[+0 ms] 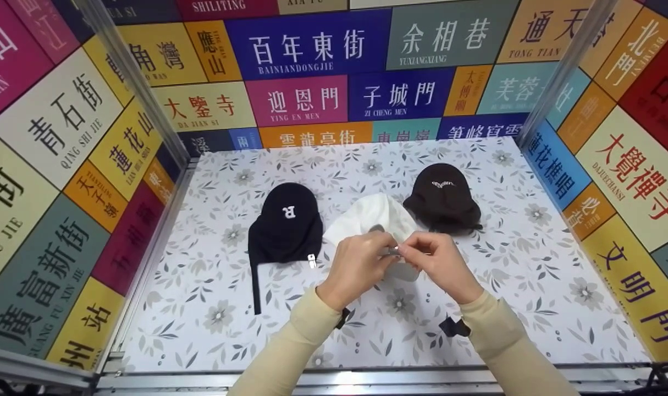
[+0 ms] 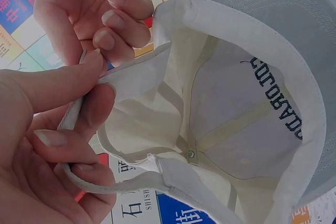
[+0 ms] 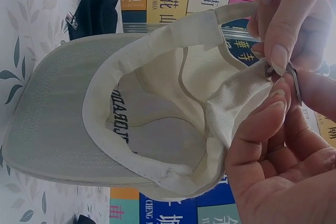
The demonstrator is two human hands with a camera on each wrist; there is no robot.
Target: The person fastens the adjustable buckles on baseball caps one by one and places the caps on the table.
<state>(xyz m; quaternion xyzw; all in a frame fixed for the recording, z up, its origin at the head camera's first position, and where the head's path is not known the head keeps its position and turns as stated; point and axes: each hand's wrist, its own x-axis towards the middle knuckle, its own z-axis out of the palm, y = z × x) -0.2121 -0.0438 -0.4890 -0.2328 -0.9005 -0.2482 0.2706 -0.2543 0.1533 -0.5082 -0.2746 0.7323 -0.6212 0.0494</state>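
White cap [image 1: 366, 219], one; left hand [image 1: 361, 261], right hand [image 1: 445, 263] pinching strap [image 2: 121, 185] at buckle [image 3: 296, 85]; two dark caps [image 1: 287, 231] near.

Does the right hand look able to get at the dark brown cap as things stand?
Probably, but it would first need to release the white cap: the dark brown cap lies just beyond the right hand, its top uncovered.

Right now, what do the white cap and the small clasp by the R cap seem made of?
White cap: matte woven fabric, perhaps cotton, given its soft folds and stitching. Small clasp by the R cap: probably shiny metal, given its silvery glint.
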